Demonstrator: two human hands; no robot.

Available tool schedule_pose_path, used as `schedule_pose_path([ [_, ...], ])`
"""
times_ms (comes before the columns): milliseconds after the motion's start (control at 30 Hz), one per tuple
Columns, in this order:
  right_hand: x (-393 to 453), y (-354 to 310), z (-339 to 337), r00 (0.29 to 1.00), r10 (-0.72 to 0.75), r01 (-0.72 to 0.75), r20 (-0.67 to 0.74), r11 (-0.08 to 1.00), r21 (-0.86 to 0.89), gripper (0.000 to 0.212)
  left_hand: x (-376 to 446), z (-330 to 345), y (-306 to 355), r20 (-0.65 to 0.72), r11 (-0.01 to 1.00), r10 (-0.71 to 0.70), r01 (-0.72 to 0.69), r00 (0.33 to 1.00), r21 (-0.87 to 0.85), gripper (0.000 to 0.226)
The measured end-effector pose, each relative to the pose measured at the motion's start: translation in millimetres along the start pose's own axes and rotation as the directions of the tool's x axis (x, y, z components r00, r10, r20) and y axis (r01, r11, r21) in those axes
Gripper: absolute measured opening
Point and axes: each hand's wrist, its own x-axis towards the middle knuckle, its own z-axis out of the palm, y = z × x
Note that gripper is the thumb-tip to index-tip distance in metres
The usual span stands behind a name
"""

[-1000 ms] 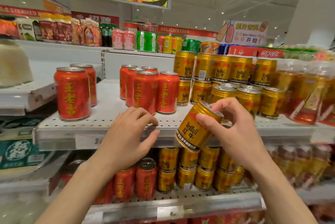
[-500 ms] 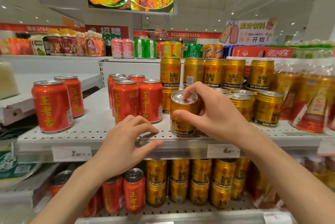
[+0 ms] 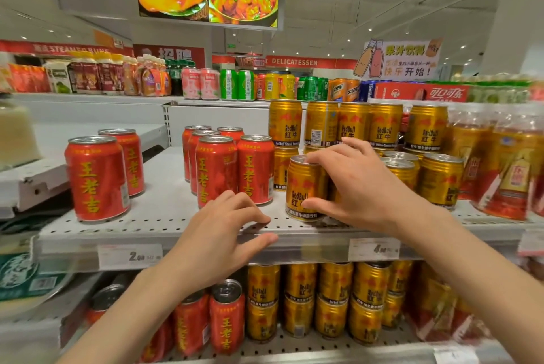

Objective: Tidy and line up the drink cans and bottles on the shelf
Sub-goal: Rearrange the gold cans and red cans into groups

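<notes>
You are in the placing step: your right hand [image 3: 357, 187] grips a gold can [image 3: 304, 187] that stands upright near the front edge of the shelf [image 3: 164, 216], thumb low against the label side and fingers curled over the rim and round the far side. The can sits just right of the cluster of red cans [image 3: 226, 166] and in front of the gold stack [image 3: 353, 125], which rises two tiers at the back. Its base looks flat on the perforated deck, though your palm hides the right side, so you cannot tell whether it touches the gold cans [image 3: 424, 178] next to it. Your left hand [image 3: 223, 237] holds nothing; its fingertips rest, loosely bent, on the shelf lip with the thumb along the front edge, just above the price tag [image 3: 131, 256]. The next move, as it seems from here, calls for a small nudge or twist so the label faces out and the can lines up with the front row of gold cans, then a clean release without rocking it. After that, the two red cans [image 3: 103, 172] standing well apart at the left look like the next things to bring into line with the red cluster. Watch your wrist near the gold cans on the right as you withdraw.
</notes>
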Motion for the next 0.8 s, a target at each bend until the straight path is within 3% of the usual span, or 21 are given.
schedule_pose_path([
  [433,8.0,4.4,16.3,1.0,0.01,-0.01,-0.003,1.0,-0.004,0.074,-0.6,1.8,2.3,-0.009,0.999,-0.051,0.05,0.999,-0.021,0.052],
  [600,-20.2,34.4,3.0,0.994,0.106,-0.105,-0.031,0.994,0.025,0.074,5.8,-1.4,13.5,-0.058,0.988,-0.116,0.109,0.992,-0.111,0.044],
  [800,-48.7,57.0,11.8,0.974,0.223,-0.217,-0.035,0.968,0.126,0.083,43.8,20.0,40.9,-0.056,0.987,-0.14,0.134,0.989,-0.09,0.078],
])
